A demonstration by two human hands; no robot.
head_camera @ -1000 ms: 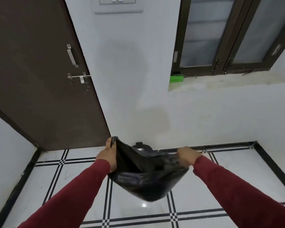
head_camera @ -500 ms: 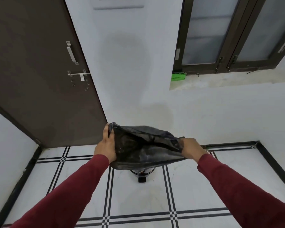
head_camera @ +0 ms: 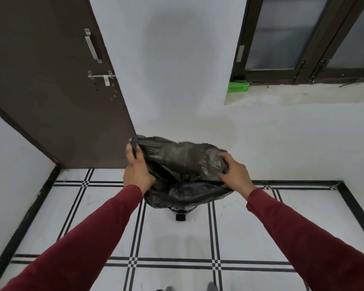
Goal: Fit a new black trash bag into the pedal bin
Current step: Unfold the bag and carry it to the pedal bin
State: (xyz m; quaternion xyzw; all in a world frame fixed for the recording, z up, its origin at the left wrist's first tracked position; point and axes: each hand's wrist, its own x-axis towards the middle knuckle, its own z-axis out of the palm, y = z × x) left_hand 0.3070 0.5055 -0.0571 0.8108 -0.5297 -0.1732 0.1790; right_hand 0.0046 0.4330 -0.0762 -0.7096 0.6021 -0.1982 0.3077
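Both hands grip the black trash bag [head_camera: 183, 164] and hold it spread in the air above the floor. Left hand [head_camera: 137, 171] pinches the bag's rim at nine o'clock of the bundle, fingers curled around the plastic. Right hand [head_camera: 234, 175] clasps the opposite edge at three o'clock, fingers pressed over the crumpled film. Between them the bag's mouth gapes slightly, its folds loose and sagging toward six o'clock.

Just beneath the bag, at six o'clock of it, the pedal bin [head_camera: 181, 210] is almost wholly covered; only a sliver of its base and the black pedal [head_camera: 180, 217] show.

A green box [head_camera: 238, 86] sits on the window ledge [head_camera: 303, 94] at one o'clock; its printing is too small to read.

White floor tiles [head_camera: 177, 238] with black lines lie open on all sides of the bin. A brown door [head_camera: 51, 80] stands at ten o'clock, the white wall [head_camera: 177, 70] at twelve, and a black skirting line [head_camera: 357, 206] bounds the floor at three o'clock.
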